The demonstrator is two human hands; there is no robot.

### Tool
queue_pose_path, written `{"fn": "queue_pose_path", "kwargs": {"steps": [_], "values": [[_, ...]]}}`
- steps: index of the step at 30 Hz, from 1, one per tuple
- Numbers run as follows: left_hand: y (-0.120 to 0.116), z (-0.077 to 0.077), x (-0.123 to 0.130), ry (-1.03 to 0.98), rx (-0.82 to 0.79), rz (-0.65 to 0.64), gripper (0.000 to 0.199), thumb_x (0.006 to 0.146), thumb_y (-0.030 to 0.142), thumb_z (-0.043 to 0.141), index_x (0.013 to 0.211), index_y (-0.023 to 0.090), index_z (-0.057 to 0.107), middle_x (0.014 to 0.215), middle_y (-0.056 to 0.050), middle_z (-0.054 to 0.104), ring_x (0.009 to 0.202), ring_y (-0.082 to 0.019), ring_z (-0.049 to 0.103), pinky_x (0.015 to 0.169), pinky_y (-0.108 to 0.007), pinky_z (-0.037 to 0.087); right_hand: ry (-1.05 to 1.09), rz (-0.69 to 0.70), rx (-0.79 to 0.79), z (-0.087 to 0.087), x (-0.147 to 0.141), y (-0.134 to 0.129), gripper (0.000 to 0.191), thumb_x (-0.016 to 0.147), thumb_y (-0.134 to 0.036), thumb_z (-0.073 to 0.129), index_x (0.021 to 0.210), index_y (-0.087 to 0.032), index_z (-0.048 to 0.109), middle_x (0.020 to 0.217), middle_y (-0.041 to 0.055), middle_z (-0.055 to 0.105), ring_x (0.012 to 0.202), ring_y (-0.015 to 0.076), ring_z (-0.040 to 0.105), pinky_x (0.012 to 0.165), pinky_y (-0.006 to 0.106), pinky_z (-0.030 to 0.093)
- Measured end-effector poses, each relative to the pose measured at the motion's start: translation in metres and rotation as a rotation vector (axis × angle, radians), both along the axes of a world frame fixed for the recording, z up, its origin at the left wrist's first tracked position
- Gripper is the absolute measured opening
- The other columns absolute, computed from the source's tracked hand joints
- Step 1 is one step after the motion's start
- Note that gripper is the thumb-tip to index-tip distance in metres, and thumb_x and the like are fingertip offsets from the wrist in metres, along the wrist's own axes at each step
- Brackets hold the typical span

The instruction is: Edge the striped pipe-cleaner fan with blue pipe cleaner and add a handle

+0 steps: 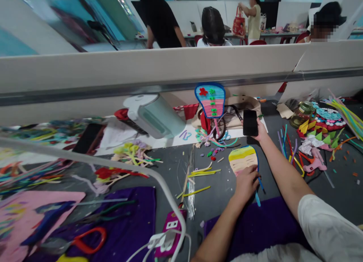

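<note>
Nearby | yellow strips point(203, 173) | pink glue gun point(314, 162) | left hand point(247, 180) partly covers striped piece point(242, 158)

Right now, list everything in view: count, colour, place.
Yellow fan: one, yellow and peach, right of centre.
Blue fan: one, blue and pink, upright behind.
Phones: two, dark, one held, one left.
Glue gun: one, pink, right.
Jar: one, greenish, right rear.
Device: one, pale teal, centre rear.
Stems: many, mixed colours, scattered.
Power strip: one, magenta, bottom centre.
Pliers: one, green, lower left.
Scissors: one, red-handled, lower left.
Cloths: two, purple, left and lower right.
Sheet: one, pink, far left.
Tube: one, white, left foreground.
Table: one, grey, beneath.
Partition: one, white, behind.
People: four, varied clothing, background.
Left hand: one, bare, on yellow fan.
Right hand: one, bare, holding phone.
</note>
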State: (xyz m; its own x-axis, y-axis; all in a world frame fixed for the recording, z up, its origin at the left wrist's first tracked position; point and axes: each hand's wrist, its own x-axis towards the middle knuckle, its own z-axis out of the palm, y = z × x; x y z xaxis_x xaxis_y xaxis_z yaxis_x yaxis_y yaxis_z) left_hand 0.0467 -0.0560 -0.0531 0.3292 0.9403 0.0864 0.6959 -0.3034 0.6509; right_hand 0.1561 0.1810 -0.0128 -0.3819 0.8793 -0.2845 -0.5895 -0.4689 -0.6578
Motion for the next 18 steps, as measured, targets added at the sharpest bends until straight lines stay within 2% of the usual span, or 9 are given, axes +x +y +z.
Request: {"fn": "queue_pose_path", "kwargs": {"steps": [7, 13, 18], "values": [[-0.001, 0.000, 0.000, 0.008, -0.010, -0.003, 0.020, 0.087, 0.015, 0.065, 0.102, 0.023, 0.076, 0.138, -0.007, 0.065, 0.125, -0.025, 0.062, 0.105, -0.040, 0.051, 0.034, 0.008, -0.009, 0.005, -0.003, 0.004, 0.063, 0.099, -0.062, 0.029, 0.120, -0.015, 0.066, 0.091, 0.0128, 0.078, 0.091, 0.0269, 0.074, 0.086, 0.047, 0.061], [-0.001, 0.003, 0.000, -0.002, -0.014, -0.010, 0.019, 0.088, 0.017, 0.065, 0.102, 0.024, 0.076, 0.138, -0.008, 0.065, 0.124, -0.025, 0.062, 0.105, -0.041, 0.051, -0.021, 0.014, 0.007, 0.008, -0.008, 0.010, 0.054, 0.095, -0.061, 0.047, 0.119, -0.016, 0.066, 0.090, 0.0114, 0.079, 0.091, 0.0279, 0.075, 0.086, 0.047, 0.061], [-0.002, 0.005, 0.000, 0.006, -0.009, -0.005, 0.019, 0.088, 0.016, 0.064, 0.101, 0.023, 0.076, 0.138, -0.008, 0.065, 0.123, -0.025, 0.063, 0.104, -0.040, 0.052, -0.023, 0.021, -0.032, 0.005, -0.015, 0.014, 0.053, 0.094, -0.062, 0.048, 0.115, -0.016, 0.066, 0.086, 0.0113, 0.079, 0.089, 0.0301, 0.075, 0.084, 0.049, 0.062]]}}
